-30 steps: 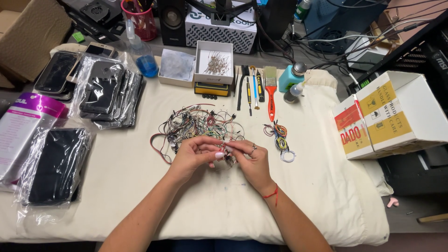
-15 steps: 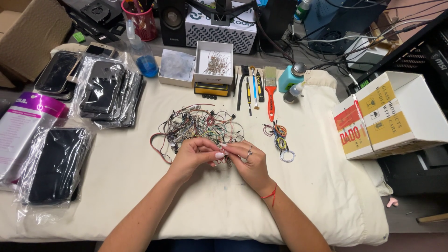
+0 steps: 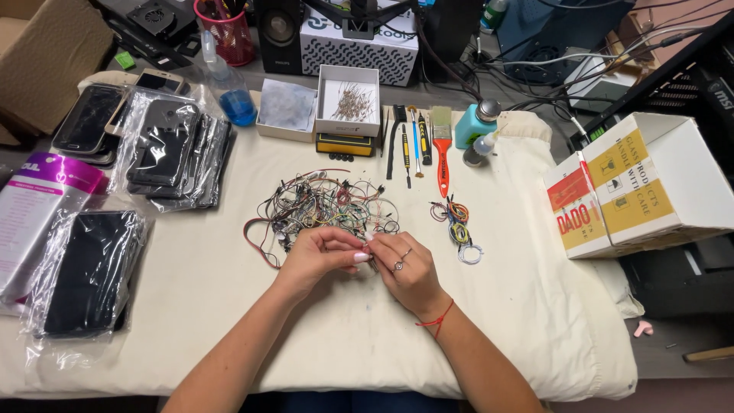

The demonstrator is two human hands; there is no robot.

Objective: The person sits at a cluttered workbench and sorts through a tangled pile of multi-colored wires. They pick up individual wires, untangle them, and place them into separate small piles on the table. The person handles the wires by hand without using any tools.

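Cream cloth-covered worktable [image 3: 191, 306] carries a tangled pile of thin multicoloured wires [image 3: 321, 206] at its centre. Left hand [image 3: 317, 256] and right hand [image 3: 405, 268] meet at the pile's near edge, fingertips pinching one small wire end between them. Step in hand appears to be separating a single lead; freeing it calls for a steady pull. Behind the pile, a white open cardboard box [image 3: 348, 99] holds small loose components.

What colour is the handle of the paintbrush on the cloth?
The paintbrush has a red-orange handle, seen in the head view.

electronics repair workbench, tangled wires [image 3: 325, 205], bagged phones [image 3: 164, 149], small screwdrivers [image 3: 415, 141], brush [image 3: 443, 149], resistor box [image 3: 349, 102]
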